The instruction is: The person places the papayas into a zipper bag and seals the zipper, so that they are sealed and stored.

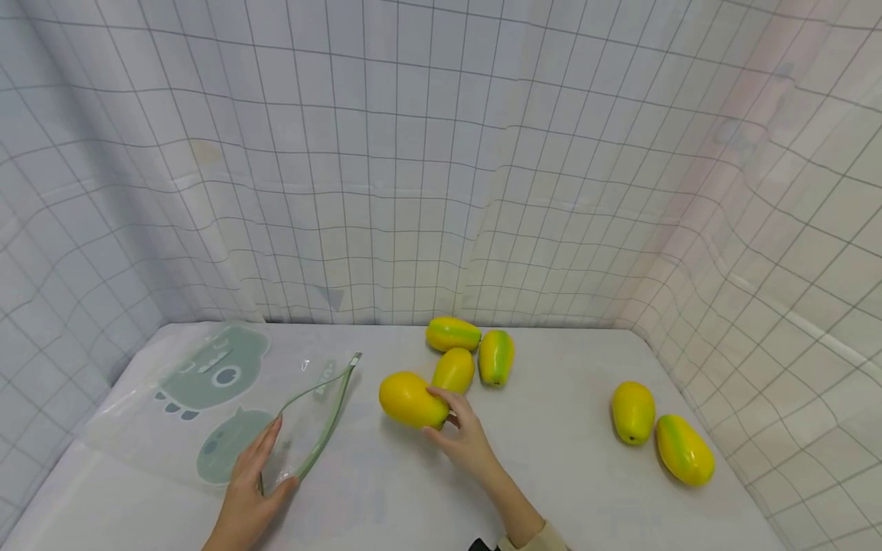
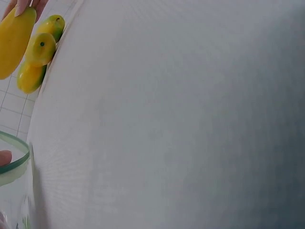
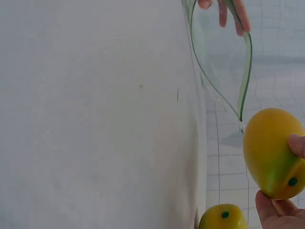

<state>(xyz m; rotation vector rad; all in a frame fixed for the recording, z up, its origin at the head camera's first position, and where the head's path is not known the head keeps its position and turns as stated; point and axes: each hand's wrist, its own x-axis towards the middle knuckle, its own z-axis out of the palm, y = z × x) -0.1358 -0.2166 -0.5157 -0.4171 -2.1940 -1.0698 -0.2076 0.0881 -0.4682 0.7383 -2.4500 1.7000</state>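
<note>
A yellow-green papaya (image 1: 408, 399) is gripped by my right hand (image 1: 468, 444), thumb and fingers around its near right end. In the right wrist view the held papaya (image 3: 271, 148) shows its dark stem spot. My left hand (image 1: 251, 478) is at the mouth of a clear zip bag (image 1: 324, 440) with a green rim. Its thumb touches one edge and its extended fingers the other, spreading the mouth apart. The bag lies on the table, its opening facing the papaya. In the left wrist view only a fingertip shows by the green rim (image 2: 14, 164).
Just beyond the held fruit, three papayas (image 1: 453, 371) lie grouped near the table's back edge. Two more papayas (image 1: 633, 413) lie at the right side. Grey-green cartoon prints (image 1: 220, 367) mark the bag. Gridded white curtains (image 1: 427, 191) surround the white table (image 1: 551, 459) at the back and sides.
</note>
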